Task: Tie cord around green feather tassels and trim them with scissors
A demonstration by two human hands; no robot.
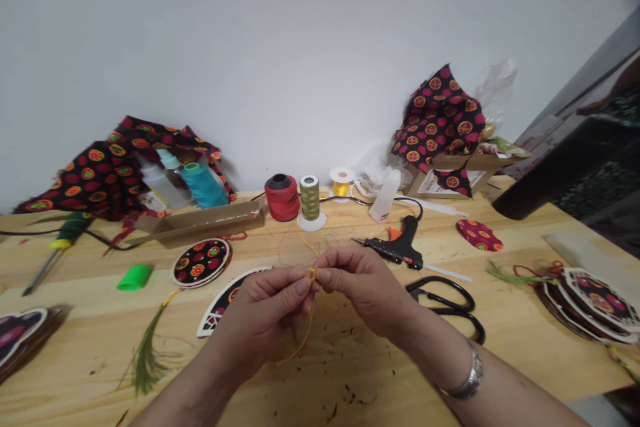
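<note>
Your left hand (273, 303) and right hand (367, 287) meet in one grip, thumbs and forefingers pinching a small loop of yellow cord (313, 274) between them. Both sides pinch it, probably to steady so fine a strand; a loose length hangs below the grip. Just left, a fan-shaped piece (217, 310) lies partly behind your left hand; farther left is a round patterned disc (197, 262) with a green tassel (150, 353). To the right, scissors (467, 292) and a glue gun (397, 245) sit near, seemingly for easy reach. Beyond the grip stand thread spools (310, 200). The pale wooden desk (75, 407), strewn with dark clippings (334, 410) on your side of the grip, meets a plain, light wall (300, 67).
</note>
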